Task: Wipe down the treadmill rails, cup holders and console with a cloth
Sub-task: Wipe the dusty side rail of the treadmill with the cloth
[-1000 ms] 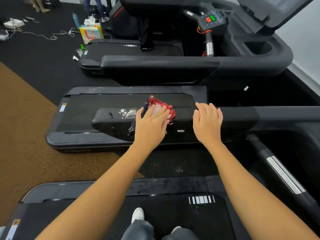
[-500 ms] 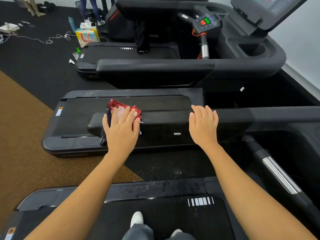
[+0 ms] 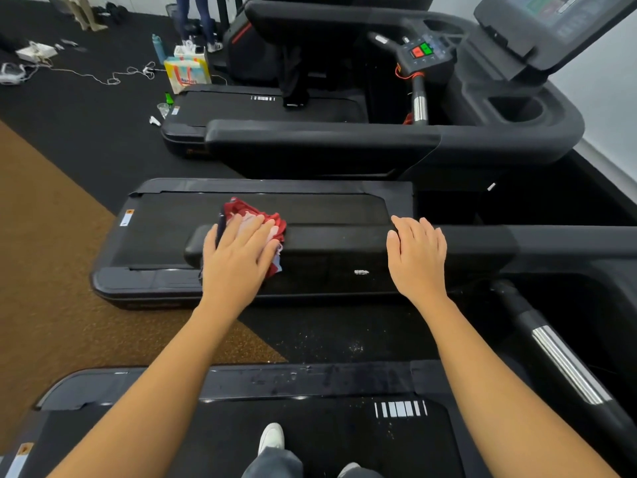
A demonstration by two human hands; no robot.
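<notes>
L hand (image 3: 238, 260) flat on cloth (image 3: 263, 212), slid left along rail (image 3: 337, 240); R hand (image 3: 417, 257) flat, unmoved.

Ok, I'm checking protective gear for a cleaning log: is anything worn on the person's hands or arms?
No. The left hand and right hand are bare: no gloves, rings or watch show. Both forearms are uncovered to the frame edge, no sleeve in view.

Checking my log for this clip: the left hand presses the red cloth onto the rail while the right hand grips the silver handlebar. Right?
Not quite. In the head view the right hand rests flat on the same rail, apart from the silver handlebar. The left hand does press the red cloth onto the rail.
</notes>
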